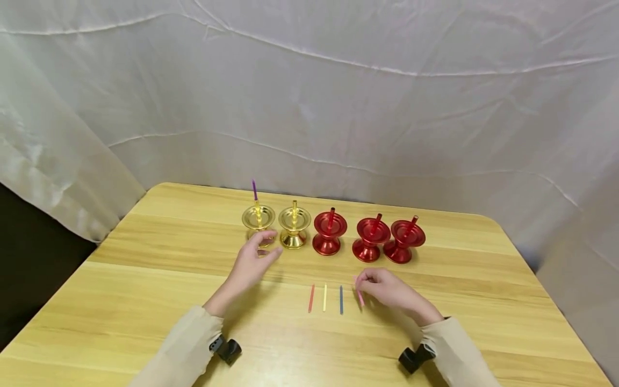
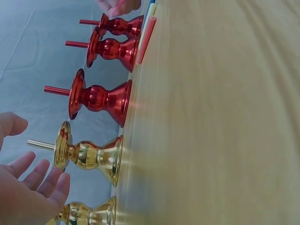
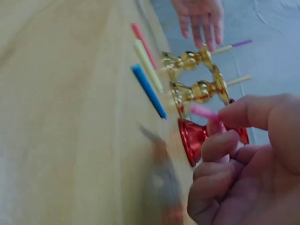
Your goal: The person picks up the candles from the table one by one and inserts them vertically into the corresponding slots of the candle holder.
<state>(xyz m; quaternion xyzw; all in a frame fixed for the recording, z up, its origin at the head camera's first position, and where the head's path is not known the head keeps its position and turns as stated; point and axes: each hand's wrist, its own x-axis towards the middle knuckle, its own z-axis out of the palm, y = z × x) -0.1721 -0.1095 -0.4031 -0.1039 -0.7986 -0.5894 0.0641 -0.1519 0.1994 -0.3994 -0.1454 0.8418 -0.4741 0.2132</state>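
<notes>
My right hand [image 1: 384,287] pinches a pink candle [image 3: 204,112] between thumb and forefinger, over the table to the right of the other candles. The left hand [image 1: 253,260] holds nothing; its fingers are relaxed, near the front of the left gold candle holder [image 1: 251,217]. A purple candle [image 1: 254,190] stands upright in that holder's tube. Beside it is a second gold holder [image 1: 294,239], its tube bare. Three red holders, the left one [image 1: 326,245], the middle one [image 1: 366,252] and the right one [image 1: 398,253], continue the row with bare tubes.
On the wooden table [image 1: 145,290] lie a red candle [image 1: 311,298], a yellow candle [image 1: 325,298] and a blue candle [image 1: 341,300], side by side in front of the holders. A pale cloth curtain [image 1: 309,107] hangs behind the table's far edge.
</notes>
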